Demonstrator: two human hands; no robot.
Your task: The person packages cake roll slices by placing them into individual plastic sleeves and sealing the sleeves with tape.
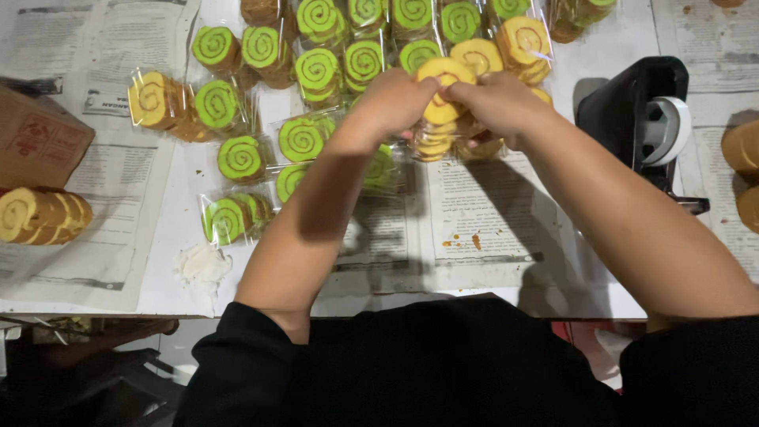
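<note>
Both my hands meet over the middle of the table. My left hand [391, 103] and my right hand [496, 101] together grip a stack of yellow spiral cookies [439, 111], the top one tilted up between my fingers. Clear wrapping seems to hang around the stack's lower part, though I cannot tell for sure. Wrapped packs of green spiral cookies [316, 71] lie just beyond and to the left of my hands.
Newspaper [474, 213] covers the table. A black tape dispenser [644, 119] stands at the right. An unwrapped yellow cookie roll [39, 215] and a brown cardboard box [35, 138] sit at the left edge. More yellow packs [522, 43] lie behind.
</note>
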